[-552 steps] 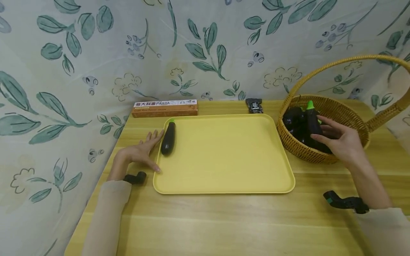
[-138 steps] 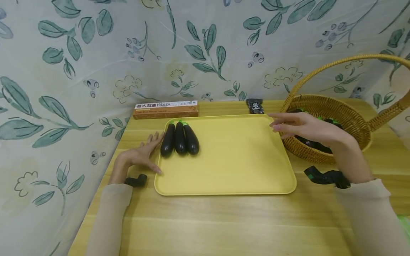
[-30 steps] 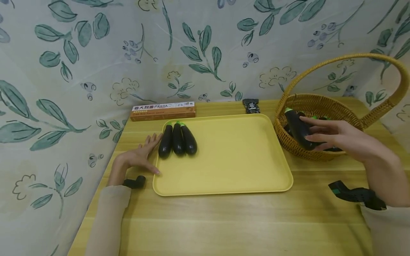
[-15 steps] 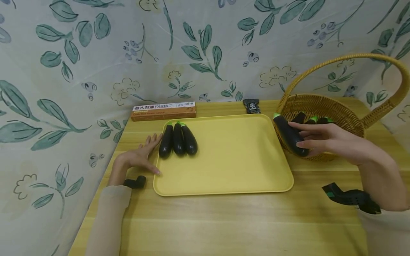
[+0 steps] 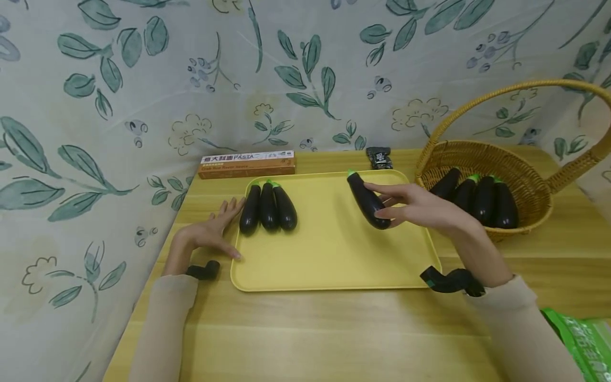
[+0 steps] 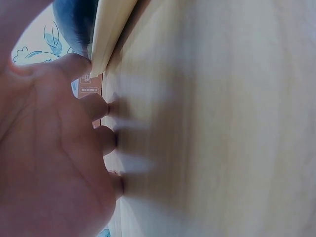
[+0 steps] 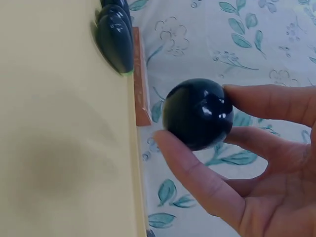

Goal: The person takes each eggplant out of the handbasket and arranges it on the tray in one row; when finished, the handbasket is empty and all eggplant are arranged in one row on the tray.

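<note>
My right hand (image 5: 425, 207) pinches a dark purple eggplant (image 5: 366, 199) between thumb and fingers, above the right half of the yellow tray (image 5: 315, 260). In the right wrist view the rounded end of that eggplant (image 7: 197, 114) faces the camera, clear of the tray surface. Three eggplants (image 5: 269, 209) lie side by side along the tray's left end, green stems toward the wall. My left hand (image 5: 207, 231) is spread at the tray's left rim, thumb at the edge. The left wrist view shows its fingertips (image 6: 109, 140) down on the table beside the rim.
At the right stands a wicker basket (image 5: 532, 180) with a tall handle, holding several eggplants (image 5: 506, 207). Behind the tray are a pasta box (image 5: 246, 165) and a small black packet (image 5: 380, 158). A green bag (image 5: 584, 339) lies at the lower right. Patterned cloth (image 5: 315, 127) backs the table.
My right hand has lifted an eggplant from the basket and carried it left over the tray. Since the oldest frame, two eggplants have joined the first on the tray. The left hand stays put.
</note>
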Demonstrator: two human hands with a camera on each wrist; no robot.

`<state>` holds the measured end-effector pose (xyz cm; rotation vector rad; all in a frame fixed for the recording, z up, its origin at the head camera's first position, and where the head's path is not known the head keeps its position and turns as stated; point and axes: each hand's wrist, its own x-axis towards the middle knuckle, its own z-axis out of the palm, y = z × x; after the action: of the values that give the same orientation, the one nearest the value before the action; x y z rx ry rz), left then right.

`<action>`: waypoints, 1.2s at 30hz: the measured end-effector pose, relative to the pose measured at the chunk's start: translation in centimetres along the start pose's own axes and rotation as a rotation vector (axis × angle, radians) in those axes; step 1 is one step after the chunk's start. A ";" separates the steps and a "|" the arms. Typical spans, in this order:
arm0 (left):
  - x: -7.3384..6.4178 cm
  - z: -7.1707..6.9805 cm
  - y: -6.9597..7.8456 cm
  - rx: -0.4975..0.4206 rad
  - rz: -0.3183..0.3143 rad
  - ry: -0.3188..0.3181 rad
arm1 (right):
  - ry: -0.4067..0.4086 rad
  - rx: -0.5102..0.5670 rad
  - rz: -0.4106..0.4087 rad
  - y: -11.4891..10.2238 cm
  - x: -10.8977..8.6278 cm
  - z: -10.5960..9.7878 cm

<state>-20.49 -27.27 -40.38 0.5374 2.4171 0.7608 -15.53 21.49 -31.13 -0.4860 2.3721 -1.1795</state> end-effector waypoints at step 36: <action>-0.1 -0.2 0.1 0.001 -0.006 -0.003 | -0.058 0.061 -0.038 -1.6 13.7 8.7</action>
<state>-20.46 -27.33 -40.16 0.5314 2.4160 0.7555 -22.24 8.12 -37.73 -0.5402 2.2799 -1.2339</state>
